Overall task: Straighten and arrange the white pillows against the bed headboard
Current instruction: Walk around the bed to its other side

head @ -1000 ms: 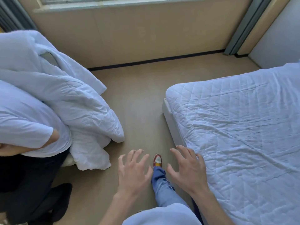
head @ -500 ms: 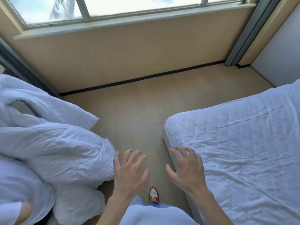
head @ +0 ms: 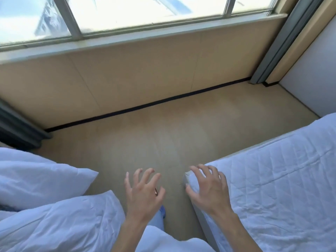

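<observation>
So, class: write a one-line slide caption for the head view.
Both hands, left and right, spread empty between heaped white bedding and a quilted mattress.

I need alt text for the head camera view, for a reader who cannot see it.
Two bare, empty hands, left hand and right hand, reach forward with fingers spread over a beige floor. A quilted white mattress lies to the right, crumpled white bedding to the left, a window ahead.
</observation>
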`<act>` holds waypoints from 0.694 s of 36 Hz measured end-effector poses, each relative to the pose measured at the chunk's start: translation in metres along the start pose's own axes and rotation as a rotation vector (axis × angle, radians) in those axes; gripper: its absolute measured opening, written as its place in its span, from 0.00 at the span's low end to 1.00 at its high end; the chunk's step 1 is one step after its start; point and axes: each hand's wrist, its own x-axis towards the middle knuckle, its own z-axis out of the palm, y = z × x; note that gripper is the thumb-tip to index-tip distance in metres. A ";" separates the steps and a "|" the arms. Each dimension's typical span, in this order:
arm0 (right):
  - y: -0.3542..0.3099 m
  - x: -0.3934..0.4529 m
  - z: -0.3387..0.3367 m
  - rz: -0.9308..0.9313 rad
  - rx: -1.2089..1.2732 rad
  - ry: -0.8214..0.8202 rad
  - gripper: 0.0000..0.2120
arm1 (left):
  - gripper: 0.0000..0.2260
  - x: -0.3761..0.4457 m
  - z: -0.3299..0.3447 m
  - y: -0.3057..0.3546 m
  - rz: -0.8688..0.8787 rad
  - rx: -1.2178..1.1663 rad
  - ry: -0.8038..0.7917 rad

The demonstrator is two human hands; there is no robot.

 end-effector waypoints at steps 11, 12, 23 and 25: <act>-0.026 0.196 -0.014 0.109 -0.008 -0.015 0.26 | 0.16 0.213 -0.024 -0.020 0.200 0.037 -0.070; -0.025 0.209 -0.015 0.121 -0.006 -0.006 0.26 | 0.16 0.230 -0.025 -0.018 0.225 0.037 -0.071; 0.037 0.351 -0.007 0.316 0.035 0.013 0.26 | 0.16 0.422 0.004 0.043 0.436 0.021 -0.059; 0.060 0.381 -0.009 0.352 0.043 0.027 0.26 | 0.16 0.459 0.013 0.067 0.473 0.014 -0.078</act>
